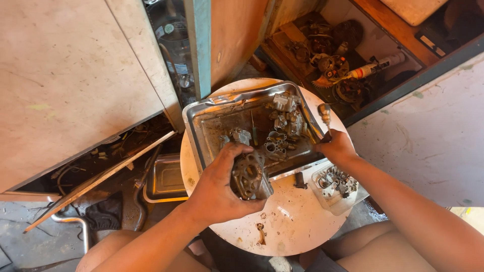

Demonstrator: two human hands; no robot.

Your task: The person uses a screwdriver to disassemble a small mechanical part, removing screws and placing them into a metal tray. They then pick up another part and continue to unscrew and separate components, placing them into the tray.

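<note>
My left hand (219, 184) grips a grey metal carburetor body (250, 176) and holds it over the front edge of a dented metal tray (199, 118). The tray rests on a round white stool top (292, 221) and holds several small metal engine parts (282, 128). My right hand (337, 147) is at the tray's right rim, closed on a thin tool whose metal-tipped handle (324, 113) sticks up past the fingers.
A small clear plastic container (337, 185) of little parts sits on the stool at the right, a dark short piece (300, 180) beside it. A second metal tray (166, 179) lies lower left. A wooden box (333, 55) of gears and parts stands behind.
</note>
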